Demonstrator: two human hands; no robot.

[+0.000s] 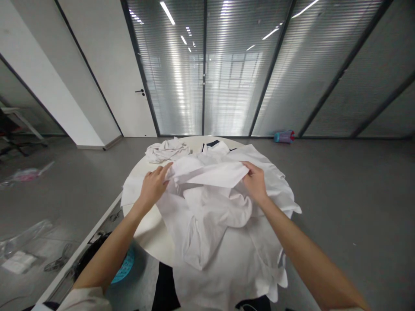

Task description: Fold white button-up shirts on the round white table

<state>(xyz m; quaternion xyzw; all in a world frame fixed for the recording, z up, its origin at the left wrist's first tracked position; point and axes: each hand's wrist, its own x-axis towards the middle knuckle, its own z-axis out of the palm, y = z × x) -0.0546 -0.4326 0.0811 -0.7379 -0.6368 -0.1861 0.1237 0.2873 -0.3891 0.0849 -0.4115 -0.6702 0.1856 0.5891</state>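
Observation:
A white garment (210, 207) lies spread over a round white table (152, 233) and hangs off its near edge. My left hand (154, 185) grips the left end of a raised fold of this cloth. My right hand (256, 181) pinches the right end of the same fold, so the fold (210, 172) stretches between both hands just above the pile. A crumpled white garment (167, 151) sits apart at the table's far left. A dark-trimmed piece (210, 143) peeks out at the far edge.
A blue perforated basket (125, 265) stands on the floor under the table's left side. Plastic bags (19, 246) and scissors lie on the grey floor at left. A teal and pink object (284, 136) lies by the glass wall. A white door (129, 86) stands behind.

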